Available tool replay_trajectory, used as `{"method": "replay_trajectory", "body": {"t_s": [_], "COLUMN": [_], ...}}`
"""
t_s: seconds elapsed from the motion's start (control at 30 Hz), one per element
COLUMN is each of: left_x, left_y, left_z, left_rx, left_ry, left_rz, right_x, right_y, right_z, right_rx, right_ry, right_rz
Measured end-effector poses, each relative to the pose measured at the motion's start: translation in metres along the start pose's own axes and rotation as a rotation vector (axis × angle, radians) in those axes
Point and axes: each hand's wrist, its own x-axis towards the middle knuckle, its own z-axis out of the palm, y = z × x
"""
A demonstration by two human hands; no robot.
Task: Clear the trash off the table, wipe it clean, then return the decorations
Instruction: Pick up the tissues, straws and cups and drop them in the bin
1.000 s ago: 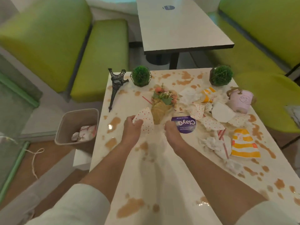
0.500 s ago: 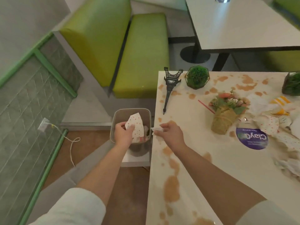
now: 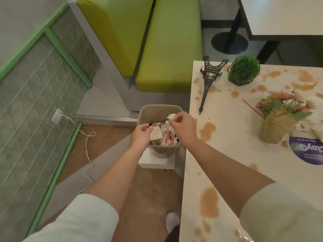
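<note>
Your left hand [image 3: 142,135] hovers over the near-left rim of the trash bin [image 3: 158,111], fingers loosely curled; a red-dotted paper wrapper [image 3: 156,135] sits just at the fingertips, and you cannot tell from this angle whether they pinch it or have let it go. Your right hand [image 3: 182,127] is over the bin's right side, thumb and fingers pinching a crumpled white napkin [image 3: 171,117] above the opening. Inside the bin lie more crumpled papers and a red-striped straw [image 3: 171,139]. The bin stands on a low white block [image 3: 155,162] on the brown floor, just beside the left edge of the table [image 3: 225,154].

The pale tabletop is blotched with brown spills [image 3: 208,202], one large patch near your right forearm and another by your right wrist. At the far left corner a dark Eiffel Tower figurine [image 3: 208,79] stands, with a round green plant in a wire frame [image 3: 243,70] just to its right. Further right a bunch of artificial flowers in a burlap wrap [image 3: 277,119] leans on the table, a thin red straw [image 3: 252,110] lying beside it. A purple round sticker [image 3: 307,151] shows at the right edge.

Beyond the bin a lime-green bench seat [image 3: 167,49] faces the table. A white cable [image 3: 87,137] trails from a wall socket [image 3: 57,116] across the floor at left.
</note>
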Motion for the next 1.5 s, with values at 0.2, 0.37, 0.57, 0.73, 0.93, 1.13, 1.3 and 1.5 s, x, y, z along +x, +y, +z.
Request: {"method": "replay_trajectory", "body": {"t_s": [0.2, 0.37, 0.57, 0.73, 0.93, 1.13, 1.3, 1.5], "left_x": [-0.017, -0.036, -0.096, -0.159, -0.245, -0.306, -0.334, -0.344], "left_y": [0.01, 0.018, 0.036, 0.047, 0.05, 0.036, 0.026, 0.027], "left_z": [0.014, 0.036, 0.105, 0.171, 0.267, 0.347, 0.39, 0.417], "left_rx": [0.055, 0.119, 0.131, 0.158, 0.192, 0.238, 0.318, 0.48], "left_ry": [-0.035, -0.075, -0.24, -0.336, -0.468, -0.586, -0.638, -0.627], "left_rz": [0.076, 0.109, 0.187, 0.248, 0.316, 0.364, 0.401, 0.534], "right_x": [-0.006, -0.023, -0.058, -0.095, -0.147, -0.189, -0.206, -0.208], "right_y": [0.02, 0.034, 0.073, 0.107, 0.167, 0.222, 0.26, 0.295], "right_z": [-0.002, -0.044, -0.137, -0.216, -0.319, -0.397, -0.437, -0.458], "right_rx": [-0.12, 0.01, 0.095, 0.141, 0.144, 0.091, 0.078, -0.078], "right_ry": [-0.175, -0.128, 0.017, 0.113, 0.225, 0.338, 0.393, 0.437], "right_rz": [0.091, 0.138, 0.176, 0.225, 0.286, 0.344, 0.379, 0.384]}}
